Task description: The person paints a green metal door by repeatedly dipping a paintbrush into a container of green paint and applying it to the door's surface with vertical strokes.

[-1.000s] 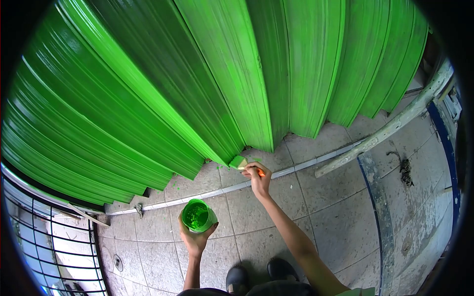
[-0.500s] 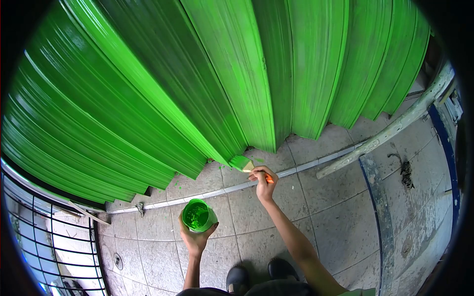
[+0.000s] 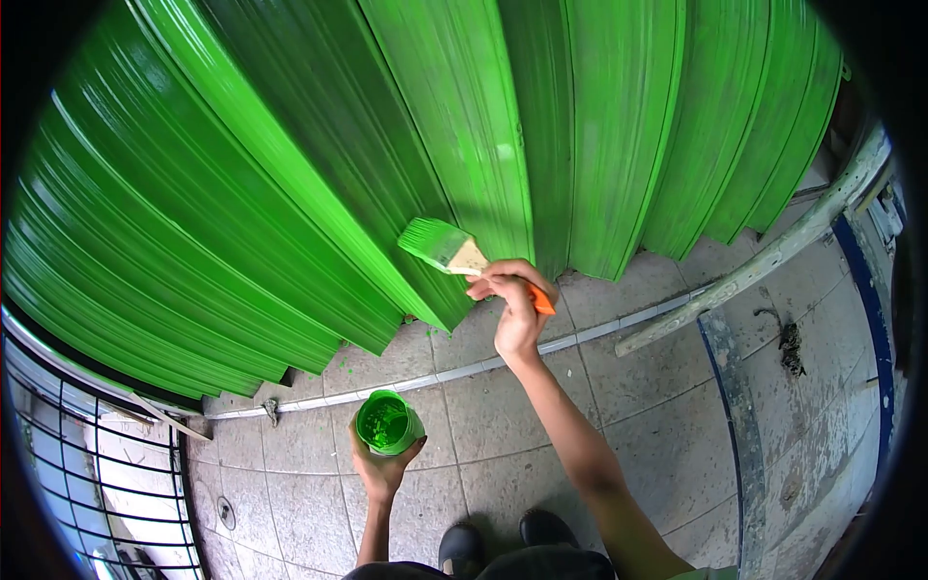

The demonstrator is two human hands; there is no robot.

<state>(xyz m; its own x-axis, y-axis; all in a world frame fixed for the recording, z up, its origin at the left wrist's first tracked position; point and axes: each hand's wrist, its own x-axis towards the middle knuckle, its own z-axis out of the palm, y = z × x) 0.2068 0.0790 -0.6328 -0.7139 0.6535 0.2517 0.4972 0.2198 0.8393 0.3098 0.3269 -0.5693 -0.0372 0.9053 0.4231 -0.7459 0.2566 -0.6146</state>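
Observation:
My right hand (image 3: 518, 302) is closed around the handle of a paintbrush (image 3: 447, 247) with an orange handle end and bristles coated in green paint. The bristles are at the lower part of a folded green metal shutter (image 3: 464, 116); whether they touch it I cannot tell. Lower left, my left hand (image 3: 385, 466) grips a paint pot (image 3: 389, 422) from below and the side, its inside smeared with green paint. Some shutter folds look glossy and bright, others darker and duller.
Grey floor tiles (image 3: 522, 474) lie under my boots (image 3: 462, 549), with green drips near the shutter's foot. A whitish pole (image 3: 764, 261) slants at the right. Black metal bars (image 3: 106, 474) stand at the lower left. A thin raised strip (image 3: 599, 327) runs along the floor.
My right hand has lifted the brush up and slightly left, from the shutter's bottom edge to higher on the fold. The left hand and pot stay nearly still.

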